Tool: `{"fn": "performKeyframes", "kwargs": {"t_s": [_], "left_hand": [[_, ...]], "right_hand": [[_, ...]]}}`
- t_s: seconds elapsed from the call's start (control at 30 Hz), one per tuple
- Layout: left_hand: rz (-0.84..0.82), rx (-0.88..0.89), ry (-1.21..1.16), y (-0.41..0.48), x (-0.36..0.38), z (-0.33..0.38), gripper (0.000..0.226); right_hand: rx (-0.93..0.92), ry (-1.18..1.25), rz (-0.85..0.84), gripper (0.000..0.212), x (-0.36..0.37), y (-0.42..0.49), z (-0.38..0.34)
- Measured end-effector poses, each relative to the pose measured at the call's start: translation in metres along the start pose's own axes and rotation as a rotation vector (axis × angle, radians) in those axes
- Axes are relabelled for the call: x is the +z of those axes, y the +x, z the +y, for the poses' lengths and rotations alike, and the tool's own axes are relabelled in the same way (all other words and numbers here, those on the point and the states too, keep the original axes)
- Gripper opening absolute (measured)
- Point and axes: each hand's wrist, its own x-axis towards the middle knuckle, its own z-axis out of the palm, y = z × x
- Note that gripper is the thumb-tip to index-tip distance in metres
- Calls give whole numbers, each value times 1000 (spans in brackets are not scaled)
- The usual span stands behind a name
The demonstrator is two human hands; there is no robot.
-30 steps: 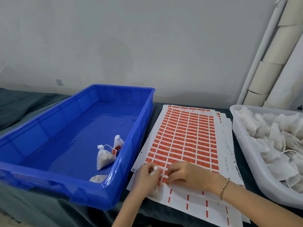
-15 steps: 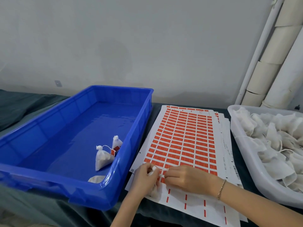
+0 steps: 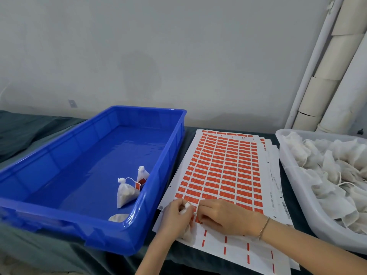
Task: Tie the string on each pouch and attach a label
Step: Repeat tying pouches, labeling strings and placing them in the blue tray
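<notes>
My left hand (image 3: 175, 216) holds a small white pouch (image 3: 187, 232) against the near left part of the label sheet (image 3: 222, 175), fingers curled round it. My right hand (image 3: 222, 216) lies beside it on the sheet, its fingertips pinching at a red label (image 3: 195, 210) or the pouch's string; which one I cannot make out. The sheet carries rows of red labels, with peeled blank rows nearest me. In the blue bin (image 3: 59, 195) stand two tied white pouches (image 3: 125, 192), at least one with a red tag, and a third pouch (image 3: 118, 217) lies by the near wall.
A clear plastic tub (image 3: 294, 187) full of untied white pouches sits on the right. More label sheets lie stacked under the top one. White pipes (image 3: 325, 76) run up the wall at the back right. A dark green cloth (image 3: 29, 132) covers the table.
Both hands stay together at the sheet's near left corner, shifting only slightly. The head view drifted a little to the right.
</notes>
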Motion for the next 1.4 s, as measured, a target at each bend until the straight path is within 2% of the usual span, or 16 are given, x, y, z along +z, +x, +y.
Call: {"fn": "performKeyframes", "kwargs": {"t_s": [0.23,0.43,0.73,0.97,1.2,1.4], "left_hand": [[6,11,-1,1,1,0,9],[0,3,-6,0,0,1,9],[3,-4,-8,-1,-1,2,6],[-3,-7,-20,-1,0,2,8],[-5,-14,-36,-1,1,0,10],[7,-3,-47,-1,2,0,10]], "right_hand": [[195,144,-20,14,1,5,2],[259,275,-17,10,1,-1,4],[254,339,17,36,1,-12,-1],[271,319,100,14,8,-13,-3],[311,377,146,17,6,-15,0],[376,419,195,11,10,-12,-2]]}}
